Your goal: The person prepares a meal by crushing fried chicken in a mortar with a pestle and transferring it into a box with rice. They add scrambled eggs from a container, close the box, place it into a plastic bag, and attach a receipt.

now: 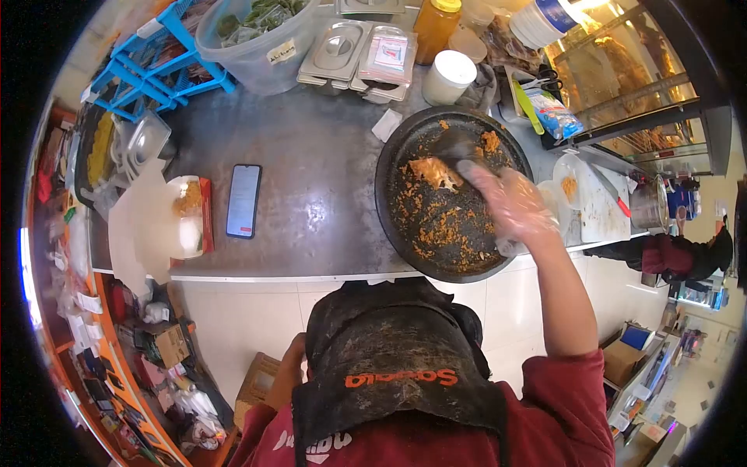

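My right hand (510, 204), in a clear plastic glove, reaches over a large round black pan (459, 268) at the counter's front edge. Its fingers are closed round a dark utensil (455, 148), blurred by motion. Beside the utensil lies a piece of orange-brown food (436, 173), with crumbs scattered over the pan. My left hand (296, 348) hangs low beside the black apron (397, 350); its fingers are hidden.
Left of the pan lie a phone (244, 201) and an open box with food (191, 218). Steel lids (336, 50), a white tub (449, 78) and an amber jar (437, 31) stand behind. A knife (611, 191) rests on a white board (603, 218). A person (677, 255) is far right.
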`<move>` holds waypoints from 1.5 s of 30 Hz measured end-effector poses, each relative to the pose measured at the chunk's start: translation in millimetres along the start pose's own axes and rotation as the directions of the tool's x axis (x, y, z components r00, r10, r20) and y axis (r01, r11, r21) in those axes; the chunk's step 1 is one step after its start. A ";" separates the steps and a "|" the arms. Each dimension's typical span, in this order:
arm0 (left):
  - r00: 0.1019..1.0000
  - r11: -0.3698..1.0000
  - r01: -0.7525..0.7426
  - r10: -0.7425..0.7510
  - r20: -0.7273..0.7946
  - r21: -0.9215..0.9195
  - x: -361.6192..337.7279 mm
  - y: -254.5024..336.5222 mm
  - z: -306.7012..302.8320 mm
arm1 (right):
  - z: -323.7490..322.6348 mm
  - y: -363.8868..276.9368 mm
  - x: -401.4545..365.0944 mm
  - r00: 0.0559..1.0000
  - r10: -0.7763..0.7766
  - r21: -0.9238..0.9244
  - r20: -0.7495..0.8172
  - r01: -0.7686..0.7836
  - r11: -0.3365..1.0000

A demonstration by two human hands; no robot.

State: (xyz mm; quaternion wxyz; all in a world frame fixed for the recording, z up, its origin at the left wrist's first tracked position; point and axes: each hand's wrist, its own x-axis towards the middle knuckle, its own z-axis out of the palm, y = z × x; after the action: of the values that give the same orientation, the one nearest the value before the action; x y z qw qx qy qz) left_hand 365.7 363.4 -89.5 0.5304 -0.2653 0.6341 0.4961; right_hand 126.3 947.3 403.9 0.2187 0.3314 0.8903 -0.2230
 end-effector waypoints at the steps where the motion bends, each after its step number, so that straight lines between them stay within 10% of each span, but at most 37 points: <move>1: 1.000 1.000 -0.003 0.003 0.002 -0.002 1.5 -1.5 0.2 | 2.7 1.5 -6.8 0.997 0.003 0.032 -0.080 -0.001 0.999; 2: 1.000 1.000 -0.007 0.007 0.002 -0.003 1.4 -1.7 0.9 | 27.6 11.7 -4.7 0.964 0.008 -0.007 -0.265 -0.010 1.000; 5: 1.000 1.000 -0.013 0.013 0.013 -0.006 3.6 -2.9 1.5 | 70.6 -6.7 19.8 0.991 0.075 -0.089 0.110 -0.065 0.994; 10: 0.998 0.999 -0.047 0.049 0.041 -0.026 2.8 1.2 0.9 | 0.6 -13.4 11.0 0.971 -0.040 0.071 0.236 0.024 0.997; 14: 0.991 0.991 -0.110 0.115 0.073 -0.072 7.6 -2.2 -1.9 | 47.6 15.5 13.6 0.999 0.005 0.127 -0.041 0.001 0.992; 20: 0.997 0.976 -0.058 0.067 -0.034 0.212 7.1 38.2 8.2 | 19.1 -2.0 23.7 0.971 -0.178 -0.051 0.159 0.188 0.981; 24: 0.827 0.262 -0.487 0.445 0.343 0.833 0.1 57.1 5.6 | 25.2 29.8 19.5 0.995 -0.085 0.308 0.052 0.065 0.949; 27: 0.999 0.985 -0.048 0.051 -0.013 0.166 1.2 43.3 21.3 | 90.4 20.3 42.5 0.982 -0.169 -0.006 -0.087 0.170 0.985; 29: 1.000 0.995 0.009 -0.009 0.001 0.101 12.0 31.1 19.8 | 70.5 24.1 41.9 0.946 -0.318 -0.010 -0.059 0.318 0.948; 33: 0.998 0.999 -0.028 0.029 0.047 -0.023 0.3 34.1 23.9 | 0.0 14.4 15.5 0.987 -0.006 0.169 0.163 -0.022 0.985; 37: 0.999 0.987 -0.028 0.035 0.040 -0.159 2.4 10.3 19.7 | 39.0 69.6 38.7 0.989 -0.076 -0.068 -0.129 0.068 0.995; 45: 0.995 0.880 0.104 -0.097 -0.039 0.464 16.3 18.5 29.7 | -16.1 69.5 27.5 0.985 -0.109 -0.113 0.137 0.125 0.986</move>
State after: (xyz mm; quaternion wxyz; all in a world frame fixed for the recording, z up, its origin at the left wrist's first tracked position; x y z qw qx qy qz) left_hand 357.0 400.4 -96.7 0.5987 -0.1667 0.7239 0.2996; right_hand 151.4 1016.9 384.7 0.2828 0.2493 0.9039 -0.2023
